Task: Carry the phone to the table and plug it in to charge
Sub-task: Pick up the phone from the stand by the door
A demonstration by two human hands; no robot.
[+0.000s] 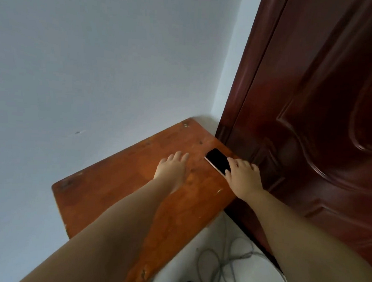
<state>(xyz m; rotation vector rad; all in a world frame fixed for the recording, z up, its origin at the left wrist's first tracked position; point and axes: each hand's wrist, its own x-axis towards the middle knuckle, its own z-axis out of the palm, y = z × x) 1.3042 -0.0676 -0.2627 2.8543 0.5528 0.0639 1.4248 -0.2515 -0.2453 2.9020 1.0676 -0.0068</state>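
Phone [218, 161] lies flat, dark screen up, at the far right edge of the wooden worktop [103, 192], just beside the dark red door [312, 126]. Right hand [242, 177] rests on the phone's near end, fingers spread over it, not yet closed. Left hand [172, 166] spread flat on the worktop, left of the phone. Grey cables [223, 265] on the floor near right.

- I'm in a home room: a carved dark red door [313, 105] meets a plain pale wall [98, 59].
- Left of the door, my worn wooden tabletop [116, 191]; below it, loose grey cables [223, 267].
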